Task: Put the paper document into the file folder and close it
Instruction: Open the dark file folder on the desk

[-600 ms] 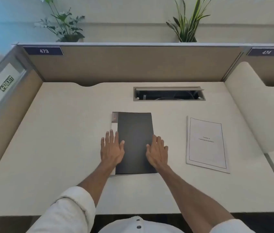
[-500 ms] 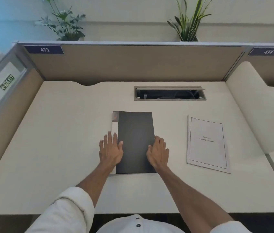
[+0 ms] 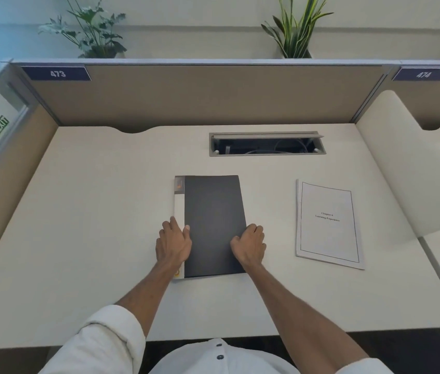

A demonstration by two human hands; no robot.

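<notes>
A closed file folder [image 3: 213, 209] with a black cover and a white spine strip lies flat in the middle of the desk. My left hand [image 3: 173, 242] rests palm down on its lower left edge, fingers over the spine and thumb on the black cover. My right hand [image 3: 249, 245] sits at the lower right edge of the cover with its fingers curled onto that edge. The cover still lies flat. The paper document [image 3: 328, 222], a white stapled stack with a bordered title page, lies apart on the desk to the right of the folder.
The cream desk [image 3: 92, 225] is walled by brown partitions at the back and left. An open cable slot [image 3: 267, 144] is sunk into the desk behind the folder. A curved divider [image 3: 407, 168] rises on the right. Two plants stand beyond the back partition.
My right hand's fingers have curled from flat onto the cover's right edge. My left hand has drawn its fingers together over the spine. Folder and document have not moved.
</notes>
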